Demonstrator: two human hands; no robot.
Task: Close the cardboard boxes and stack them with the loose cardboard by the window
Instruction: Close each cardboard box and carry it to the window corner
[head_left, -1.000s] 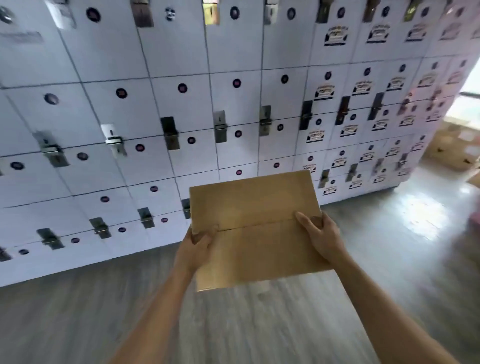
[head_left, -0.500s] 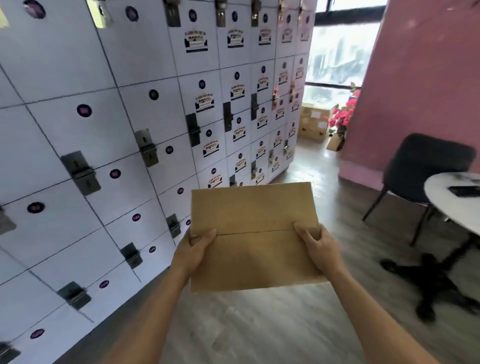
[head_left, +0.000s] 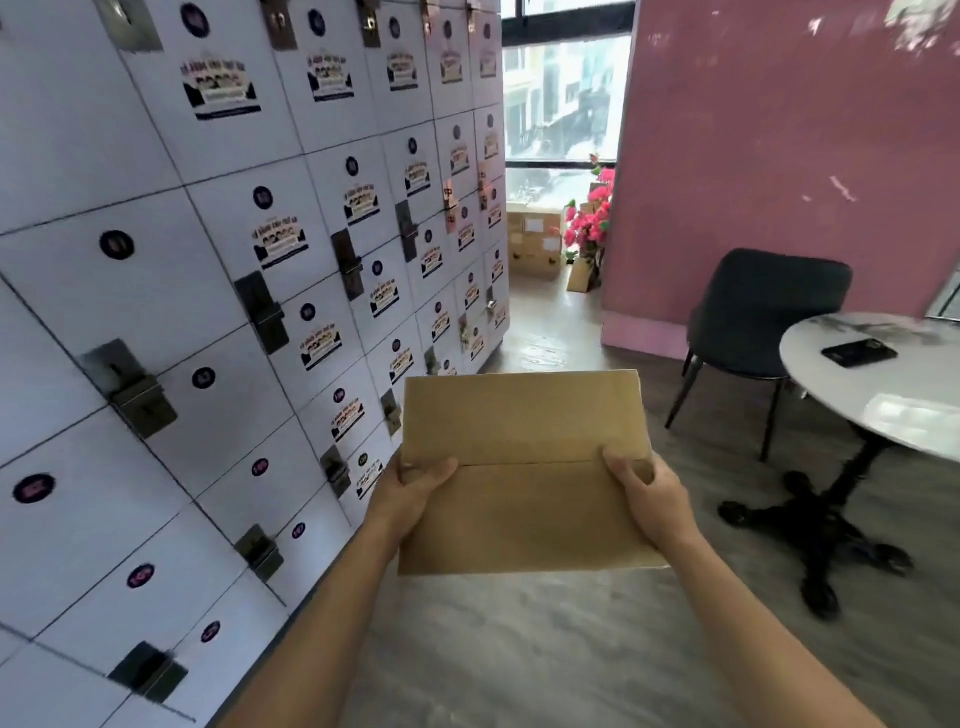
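I carry a closed brown cardboard box in front of me, its top flaps meeting in a seam across the middle. My left hand grips its left edge with the thumb over the top. On the opposite edge my right hand holds it the same way. Far ahead, under the window, stands a stack of cardboard boxes with a smaller piece of cardboard leaning beside them.
A wall of white lockers runs along the left. On the right are a pink wall, pink flowers, a dark chair and a round white table with a phone. A grey floor aisle leads to the window.
My view has swung right, from facing the lockers to looking down the aisle at the window. Both hands keep their hold on the box.
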